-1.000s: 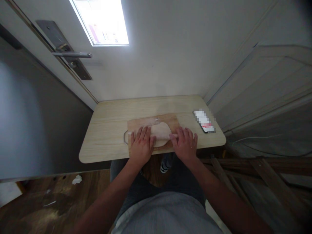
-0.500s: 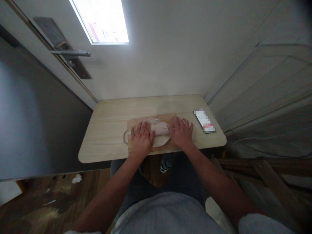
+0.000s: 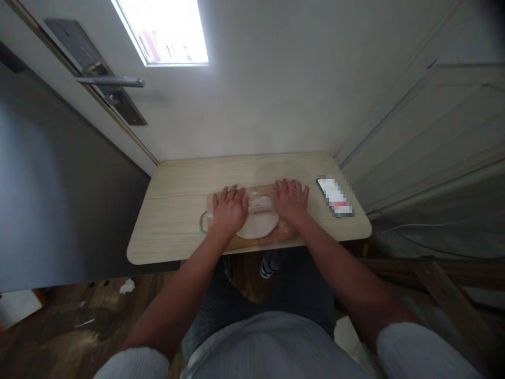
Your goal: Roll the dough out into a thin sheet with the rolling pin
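Observation:
A pale, floury rolling pin (image 3: 260,204) lies crosswise over a flat round of dough (image 3: 258,225). My left hand (image 3: 231,206) rests on the pin's left end, palm down, its fingers stretched forward and spread. On the other end lies my right hand (image 3: 291,199), also flat with fingers out. Both palms hide the pin's ends. Most of the dough shows on the near side of the pin. Beneath it is a wooden cutting board (image 3: 240,243), dusted with flour, with a metal loop handle (image 3: 202,222) at its left.
The board sits on a small light wood table (image 3: 169,210) with rounded corners. A phone (image 3: 335,197) lies at the table's right. Behind stands a white door with a metal lever handle (image 3: 112,81). A crumpled white scrap (image 3: 127,286) is on the floor.
Both hands and the rolling pin have moved forward, away from my body. More of the dough now shows on the near side.

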`<state>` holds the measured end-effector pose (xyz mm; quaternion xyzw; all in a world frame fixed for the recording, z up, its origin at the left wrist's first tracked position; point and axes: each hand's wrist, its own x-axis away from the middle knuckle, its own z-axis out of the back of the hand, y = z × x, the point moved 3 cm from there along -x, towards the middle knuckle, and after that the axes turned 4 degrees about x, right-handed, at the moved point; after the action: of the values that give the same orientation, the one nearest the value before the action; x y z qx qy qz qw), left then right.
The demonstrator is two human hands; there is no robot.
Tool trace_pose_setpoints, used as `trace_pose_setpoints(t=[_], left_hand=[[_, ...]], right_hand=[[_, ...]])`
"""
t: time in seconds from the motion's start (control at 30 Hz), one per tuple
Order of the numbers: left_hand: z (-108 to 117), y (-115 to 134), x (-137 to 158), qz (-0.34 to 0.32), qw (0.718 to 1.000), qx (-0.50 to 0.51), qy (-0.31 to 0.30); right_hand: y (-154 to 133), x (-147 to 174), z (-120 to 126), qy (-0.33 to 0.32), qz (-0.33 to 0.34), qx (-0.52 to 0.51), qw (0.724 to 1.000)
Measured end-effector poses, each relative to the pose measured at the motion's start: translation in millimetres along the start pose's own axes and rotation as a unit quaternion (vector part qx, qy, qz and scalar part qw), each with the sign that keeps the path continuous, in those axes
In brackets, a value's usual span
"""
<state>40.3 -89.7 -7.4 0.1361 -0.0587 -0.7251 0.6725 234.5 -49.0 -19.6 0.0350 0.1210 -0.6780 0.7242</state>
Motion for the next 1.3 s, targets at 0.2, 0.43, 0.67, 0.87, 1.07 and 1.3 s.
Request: trace_pose_setpoints(t=[0.2,0.43,0.67,0.87,1.07,1.3], left_hand=[[-2.8,-4.0,-16.1,0.012,1.0,0.004,-0.011],[-3.8,-9.4,-33.7,0.016,0.999,0.009,-0.031],[-3.4,-11.8,-48.8,0.023,0.998,0.022,-0.047],[-3.9,-12.6,-52.4,0.022,0.999,0.027,-0.031],[-4.3,-9.3,-35.5,0.002,1.0,0.015,-0.008],[2.6,-1.9,1.7,-0.035,0.999,0.002,0.006]], right_hand=[[-1.1,-13.7,-2.9,0.005,-0.002,-0.009,1.0],[-3.6,-27.7,-5.1,-0.007,-0.003,-0.004,1.0],[-4.7,-44.4,-7.3,-0.048,-0.018,-0.006,0.999],[-4.5,-51.9,-10.2,-0.067,-0.027,-0.002,0.997],[-2.0,-26.8,-6.9,-0.028,-0.008,-0.008,1.0],[1.0,18.3,1.3,0.018,0.012,0.0,1.0]])
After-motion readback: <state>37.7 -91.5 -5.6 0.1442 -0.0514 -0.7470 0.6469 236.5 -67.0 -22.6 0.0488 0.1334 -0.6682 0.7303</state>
